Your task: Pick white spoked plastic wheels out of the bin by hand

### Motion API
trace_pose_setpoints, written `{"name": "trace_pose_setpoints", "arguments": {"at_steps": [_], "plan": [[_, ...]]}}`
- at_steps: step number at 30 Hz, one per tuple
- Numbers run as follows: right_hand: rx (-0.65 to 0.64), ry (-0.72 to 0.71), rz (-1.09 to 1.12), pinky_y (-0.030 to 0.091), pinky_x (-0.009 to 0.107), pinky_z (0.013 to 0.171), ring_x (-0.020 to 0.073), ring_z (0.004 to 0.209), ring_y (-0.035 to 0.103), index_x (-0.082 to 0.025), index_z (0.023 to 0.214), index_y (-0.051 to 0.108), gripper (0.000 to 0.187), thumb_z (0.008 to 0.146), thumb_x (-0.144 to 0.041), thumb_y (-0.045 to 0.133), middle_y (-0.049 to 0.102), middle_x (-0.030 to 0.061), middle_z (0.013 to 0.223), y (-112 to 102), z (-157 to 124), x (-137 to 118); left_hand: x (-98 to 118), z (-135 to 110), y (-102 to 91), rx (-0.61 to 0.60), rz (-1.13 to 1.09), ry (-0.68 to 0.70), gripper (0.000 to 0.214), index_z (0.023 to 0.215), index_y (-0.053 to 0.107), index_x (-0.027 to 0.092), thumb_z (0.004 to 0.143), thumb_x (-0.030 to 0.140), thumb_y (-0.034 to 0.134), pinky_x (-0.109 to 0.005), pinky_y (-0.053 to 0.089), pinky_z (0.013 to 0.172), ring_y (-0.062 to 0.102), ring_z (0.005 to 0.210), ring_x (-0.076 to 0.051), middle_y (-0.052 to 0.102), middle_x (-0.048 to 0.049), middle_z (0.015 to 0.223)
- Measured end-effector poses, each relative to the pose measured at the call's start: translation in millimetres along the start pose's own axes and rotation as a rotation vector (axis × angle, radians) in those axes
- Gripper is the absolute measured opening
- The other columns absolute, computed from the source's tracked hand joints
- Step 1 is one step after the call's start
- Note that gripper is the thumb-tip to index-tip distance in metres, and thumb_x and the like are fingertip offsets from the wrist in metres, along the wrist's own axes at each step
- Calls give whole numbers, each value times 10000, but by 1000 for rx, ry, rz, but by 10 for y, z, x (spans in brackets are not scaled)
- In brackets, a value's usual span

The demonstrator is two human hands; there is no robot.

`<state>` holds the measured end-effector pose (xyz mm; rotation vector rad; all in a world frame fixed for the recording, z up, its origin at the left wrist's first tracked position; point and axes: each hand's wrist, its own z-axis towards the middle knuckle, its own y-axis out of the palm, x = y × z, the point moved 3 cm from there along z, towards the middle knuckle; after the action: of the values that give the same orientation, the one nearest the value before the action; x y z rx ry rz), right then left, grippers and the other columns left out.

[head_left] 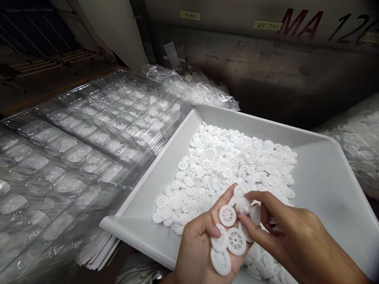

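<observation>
My left hand [198, 248] lies palm up over the front corner of a shallow white tray [322, 185], holding several white plastic spoked wheels [227, 215] on its palm and fingers. My right hand [291, 225] reaches in from the right, its thumb and fingers pinching a white plastic wheel [244, 206] just above the left palm. A second wheel [255, 215] sits among the right fingers. Below both hands, a loose heap of similar white wheels [227, 165] fills the middle of the tray.
Stacked clear plastic blister trays [74, 157] lie left of the white tray, above a pile of white sheets [97, 252]. Clear bags of white wheels [189, 88] [355, 146] lie behind and to the right. A grey machine panel [266, 71] forms the back wall.
</observation>
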<state>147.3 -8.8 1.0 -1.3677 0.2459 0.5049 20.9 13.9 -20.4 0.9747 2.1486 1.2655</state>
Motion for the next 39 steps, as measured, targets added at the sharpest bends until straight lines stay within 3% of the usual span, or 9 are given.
{"name": "trace_pose_setpoints", "arguments": {"at_steps": [4, 8, 12, 15, 21, 26, 33, 36, 39], "plan": [[-9, 7, 47, 380, 159, 361, 61, 371, 451, -200, 973, 515, 175, 848, -314, 560, 474, -80, 538, 14, 29, -35, -11, 12, -11, 11, -29, -5, 892, 1408, 144, 131, 555, 42, 388, -374, 321, 978, 591, 1024, -199, 650, -100, 1025], [-25, -142, 147, 375, 165, 411, 59, 431, 453, -197, 945, 526, 89, 860, -172, 528, 482, -69, 568, -12, 63, -76, -15, 6, -24, 2, -40, -22, 817, 1383, 245, 130, 581, 43, 373, -397, 322, 991, 574, 1060, -205, 637, -124, 1096], [-24, -406, 12, 323, 210, 432, 81, 484, 428, -117, 1139, 511, 278, 871, -67, 457, 439, -39, 599, -87, 35, -88, -1, -21, -44, -29, -36, -23, 772, 1368, 285, 136, 604, 61, 364, -378, 301, 1017, 526, 1145, -209, 561, -147, 1258], [-112, -507, -75, 291, 215, 420, 88, 492, 419, -76, 1285, 407, 406, 882, -41, 370, 416, -30, 620, -104, 9, -71, 25, -29, -60, -51, -44, 10, 775, 1382, 244, 135, 618, 51, 340, -401, 272, 1041, 479, 1197, -228, 542, -159, 1281], [-187, -500, -89, 286, 275, 435, 129, 513, 460, -63, 1338, 329, 447, 915, -207, 325, 470, 1, 653, -85, 1, -101, 67, -32, -72, -131, -75, 52, 763, 1386, 238, 131, 636, 47, 345, -356, 314, 1028, 438, 1224, -260, 479, -189, 1336], [-162, -507, -89, 297, 268, 423, 121, 507, 467, -68, 1277, 396, 412, 966, -308, 270, 451, -9, 629, -105, -14, -139, 77, -41, -55, -133, -63, 76, 774, 1390, 217, 116, 631, 59, 356, -376, 277, 1050, 400, 1247, -279, 460, -206, 1346], [-28, -460, 11, 383, 222, 452, 88, 478, 483, -120, 1188, 499, 306, 883, -137, 504, 476, -46, 580, -81, 27, -67, 73, -72, -55, -48, -40, 43, 754, 1377, 268, 114, 630, 55, 345, -375, 280, 1045, 549, 1120, -226, 544, -175, 1277], [-94, -302, 175, 413, 182, 438, 73, 467, 501, -163, 1191, 470, 356, 858, -229, 578, 524, -52, 618, -100, 82, -13, 93, -53, -62, -71, -33, 65, 758, 1374, 282, 119, 623, 48, 347, -357, 296, 1031, 507, 1169, -225, 556, -153, 1270], [-232, -40, 305, 375, 156, 370, 66, 420, 445, -206, 1222, 392, 378, 880, -286, 532, 436, -77, 591, -105, 105, 70, 100, -31, -62, -88, -21, 69, 751, 1370, 297, 123, 624, 47, 332, -423, 272, 1043, 481, 1193, -260, 548, -161, 1276]]}}
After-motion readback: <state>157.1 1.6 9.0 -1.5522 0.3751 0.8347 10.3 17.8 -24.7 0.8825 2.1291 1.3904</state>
